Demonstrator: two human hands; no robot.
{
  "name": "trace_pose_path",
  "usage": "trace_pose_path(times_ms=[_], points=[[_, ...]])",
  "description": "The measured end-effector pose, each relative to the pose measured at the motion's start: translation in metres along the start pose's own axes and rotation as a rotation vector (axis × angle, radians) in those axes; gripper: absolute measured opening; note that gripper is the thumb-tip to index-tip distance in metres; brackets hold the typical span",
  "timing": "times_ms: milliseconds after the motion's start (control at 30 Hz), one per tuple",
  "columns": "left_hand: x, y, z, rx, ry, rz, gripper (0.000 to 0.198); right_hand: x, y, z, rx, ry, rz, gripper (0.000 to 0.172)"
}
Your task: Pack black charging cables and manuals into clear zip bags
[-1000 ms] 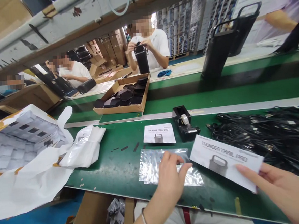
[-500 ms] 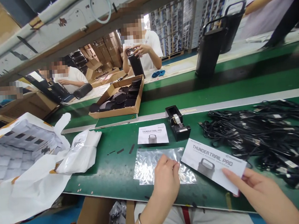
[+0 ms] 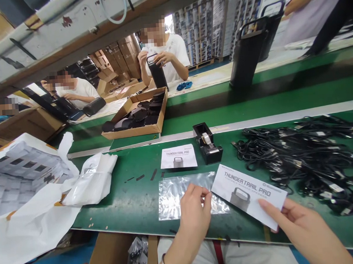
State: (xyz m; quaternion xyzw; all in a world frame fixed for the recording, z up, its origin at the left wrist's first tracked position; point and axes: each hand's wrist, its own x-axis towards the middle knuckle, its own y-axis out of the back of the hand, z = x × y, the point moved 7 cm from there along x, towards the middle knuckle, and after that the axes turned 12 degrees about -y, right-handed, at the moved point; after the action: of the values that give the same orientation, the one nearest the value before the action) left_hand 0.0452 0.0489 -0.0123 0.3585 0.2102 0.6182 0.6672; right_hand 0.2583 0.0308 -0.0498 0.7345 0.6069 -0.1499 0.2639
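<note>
My right hand point(image 3: 301, 220) pinches a white printed manual point(image 3: 249, 195) by its lower right corner, thumb on top, and holds it tilted above the green bench. The cover reads "Thunder Trail Pro" over a picture of a speaker. Over the clear plastic bags point(image 3: 171, 200), which lie overlapped and flat in front of me, my left hand point(image 3: 196, 206) is curled with thumb and fingers pinched on the film; the fingertips are partly hidden. Just behind the bags lies a stack of the same manuals point(image 3: 178, 157). A black tape dispenser point(image 3: 207, 144) stands beside that stack.
Black cables point(image 3: 300, 156) lie heaped on the right. At left are a bundle of plastic bags point(image 3: 92, 179) and an open lined carton point(image 3: 26, 165). Beyond, a cardboard tray point(image 3: 131, 131) holds black parts, and black speakers point(image 3: 246, 58) stand on the belt. A co-worker point(image 3: 174, 52) handles another speaker.
The overlapped plastic bags have shifted slightly against each other under my left hand. The manual stays in my right hand, barely moved. The view has shifted a little.
</note>
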Motion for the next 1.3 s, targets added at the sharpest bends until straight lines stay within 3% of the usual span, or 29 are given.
trace_pose_path(times_ms=[300,633,867,1000,1133,1300], points=[[-0.002,0.0,0.0,-0.07,0.019,0.015,0.015,0.006,0.001,0.009,-0.133,0.03,0.025,0.04],[-0.007,-0.007,0.006,0.064,-0.108,-0.048,0.015,-0.003,-0.015,0.018,-0.243,-0.072,-0.201,0.043],[-0.017,-0.002,0.016,-0.03,-0.238,0.04,0.015,-0.008,-0.032,-0.003,-0.341,-0.068,-0.492,0.04],[-0.017,0.004,0.01,-0.029,-0.225,0.087,0.015,-0.004,-0.021,-0.004,-0.391,-0.077,-0.451,0.038],[-0.027,0.0,0.011,0.082,-0.301,0.068,0.018,-0.007,-0.021,0.003,-0.435,-0.102,-0.501,0.035],[-0.044,-0.012,0.009,0.377,-0.422,-0.037,0.049,-0.008,-0.025,0.001,-0.433,-0.112,-0.519,0.028]])
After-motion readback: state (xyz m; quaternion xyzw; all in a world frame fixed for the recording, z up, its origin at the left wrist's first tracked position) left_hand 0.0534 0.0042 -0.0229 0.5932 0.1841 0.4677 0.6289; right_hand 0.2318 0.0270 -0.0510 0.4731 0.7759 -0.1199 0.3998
